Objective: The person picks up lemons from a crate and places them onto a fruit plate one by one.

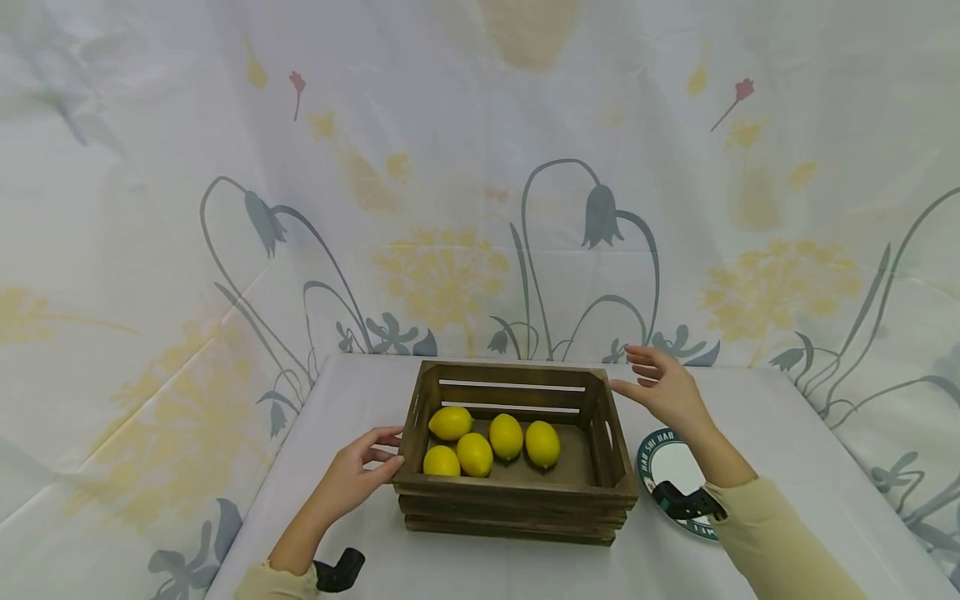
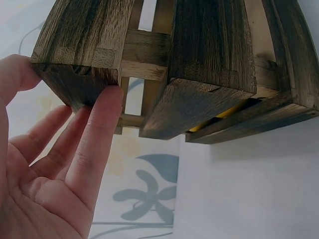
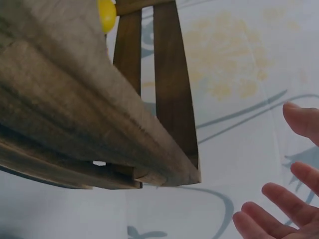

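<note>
A dark brown slatted wooden crate [image 1: 517,512] stands on the white cloth, with several yellow lemons [image 1: 506,437] lying in its left and middle part. At its front left corner is my left hand [image 1: 352,475]. In the left wrist view, thumb and index finger [image 2: 92,149] hold the end of the top slat [image 2: 84,40] between them. My right hand [image 1: 671,396] hovers by the back right corner, fingers spread and holding nothing. A gap separates the right fingers [image 3: 284,199] from the crate's slats [image 3: 172,74] in the right wrist view.
A round white plate [image 1: 667,462] with lettering on its teal rim lies right of the crate, partly under the right forearm and its black wrist device [image 1: 686,500]. Flower-patterned cloth walls [image 1: 450,167] rise behind and beside the table [image 1: 360,392].
</note>
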`<state>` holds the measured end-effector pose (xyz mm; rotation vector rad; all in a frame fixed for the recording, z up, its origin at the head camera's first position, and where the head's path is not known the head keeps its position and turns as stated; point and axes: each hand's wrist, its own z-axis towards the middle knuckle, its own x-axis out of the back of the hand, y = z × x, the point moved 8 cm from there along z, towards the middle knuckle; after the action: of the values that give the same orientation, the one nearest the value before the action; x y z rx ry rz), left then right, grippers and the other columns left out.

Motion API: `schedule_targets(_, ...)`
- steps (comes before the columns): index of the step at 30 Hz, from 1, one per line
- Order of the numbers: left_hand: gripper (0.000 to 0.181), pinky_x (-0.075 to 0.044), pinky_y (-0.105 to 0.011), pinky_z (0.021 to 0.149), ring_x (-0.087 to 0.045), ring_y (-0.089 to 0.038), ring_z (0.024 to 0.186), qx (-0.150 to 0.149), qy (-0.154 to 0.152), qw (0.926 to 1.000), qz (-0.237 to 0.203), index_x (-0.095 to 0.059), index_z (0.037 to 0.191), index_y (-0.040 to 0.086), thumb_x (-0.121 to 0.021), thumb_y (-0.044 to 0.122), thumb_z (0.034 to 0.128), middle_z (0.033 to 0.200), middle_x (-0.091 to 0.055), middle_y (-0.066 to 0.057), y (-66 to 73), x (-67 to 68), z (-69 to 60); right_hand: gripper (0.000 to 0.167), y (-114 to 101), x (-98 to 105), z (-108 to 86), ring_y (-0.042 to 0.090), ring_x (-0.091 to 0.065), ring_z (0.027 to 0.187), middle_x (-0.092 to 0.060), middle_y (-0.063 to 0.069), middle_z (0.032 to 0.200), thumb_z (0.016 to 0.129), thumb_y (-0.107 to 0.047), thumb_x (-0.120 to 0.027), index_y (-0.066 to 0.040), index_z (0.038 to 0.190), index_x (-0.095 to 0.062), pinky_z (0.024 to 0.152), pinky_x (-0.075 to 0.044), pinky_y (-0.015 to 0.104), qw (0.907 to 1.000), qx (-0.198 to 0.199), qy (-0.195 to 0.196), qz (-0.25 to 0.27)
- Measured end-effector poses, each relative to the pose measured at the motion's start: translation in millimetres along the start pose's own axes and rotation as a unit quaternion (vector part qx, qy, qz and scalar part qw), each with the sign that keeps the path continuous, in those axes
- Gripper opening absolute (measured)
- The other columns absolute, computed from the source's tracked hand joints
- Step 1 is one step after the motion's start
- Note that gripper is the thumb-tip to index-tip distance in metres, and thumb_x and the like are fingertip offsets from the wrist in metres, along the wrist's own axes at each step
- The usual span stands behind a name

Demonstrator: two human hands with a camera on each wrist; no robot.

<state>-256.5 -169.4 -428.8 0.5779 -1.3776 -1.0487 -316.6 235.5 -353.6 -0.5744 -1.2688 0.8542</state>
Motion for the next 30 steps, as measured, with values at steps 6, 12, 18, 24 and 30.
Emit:
schedule_targets(6, 0.042, -0.051, -0.022, 0.067, -0.061, -0.027, 0.093, 0.003, 0.000, 1.0000, -0.001, -0.054, 0.125, 0.004, -0.066, 0.018, 0.0877, 0.109, -0.060, -0.013, -0.1, 0.3, 0.0, 0.064, -5.8, -4.9, 6.3, 0.044, -0.048, 0.114, -0.048, 0.027, 0.129, 0.081, -0.023, -0.073, 0.000, 0.133, -0.045, 0.093, -0.042, 0.051, 0.9999, 0.014, -0.003, 0.008)
schedule_targets(12, 0.042, -0.051, -0.022, 0.068, -0.061, -0.025, 0.093, 0.004, 0.001, 1.0000, -0.001, -0.055, 0.125, 0.004, -0.066, 0.019, 0.0876, 0.110, -0.060, -0.013, -0.8, 0.1, 0.1, 0.065, -6.5, -9.9, 11.6, 0.043, -0.047, 0.116, -0.047, 0.026, 0.130, 0.081, -0.026, -0.073, -0.001, 0.134, -0.045, 0.092, -0.043, 0.051, 0.9998, 0.009, -0.011, 0.017)
schedule_targets(18, 0.042, -0.051, -0.022, 0.068, -0.061, -0.026, 0.093, 0.009, 0.000, 0.9999, -0.006, -0.054, 0.126, 0.005, -0.066, 0.019, 0.0875, 0.110, -0.060, -0.013, -1.0, -0.1, -0.6, 0.067, -9.0, -17.1, 15.5, 0.042, -0.044, 0.119, -0.045, 0.024, 0.133, 0.082, -0.029, -0.072, -0.004, 0.136, -0.044, 0.091, -0.043, 0.053, 0.9990, -0.002, -0.028, 0.034)
schedule_targets(24, 0.042, -0.051, -0.022, 0.068, -0.061, -0.025, 0.093, 0.009, 0.000, 1.0000, -0.003, -0.054, 0.126, 0.005, -0.066, 0.019, 0.0876, 0.110, -0.060, -0.012, -0.7, -0.1, -0.5, 0.067, -11.8, -25.7, 18.5, 0.042, -0.041, 0.122, -0.042, 0.024, 0.136, 0.083, -0.025, -0.071, -0.003, 0.138, -0.041, 0.093, -0.042, 0.052, 0.9972, -0.011, -0.044, 0.060)
schedule_targets(30, 0.042, -0.051, -0.022, 0.068, -0.061, -0.025, 0.093, 0.009, 0.000, 0.9999, -0.003, -0.054, 0.126, 0.005, -0.066, 0.019, 0.0876, 0.110, -0.060, -0.013, -0.6, 0.0, -0.5, 0.066, -13.5, -34.5, 23.5, 0.041, -0.041, 0.123, -0.042, 0.024, 0.136, 0.083, -0.022, -0.072, -0.003, 0.138, -0.041, 0.093, -0.041, 0.052, 0.9951, -0.010, -0.057, 0.080)
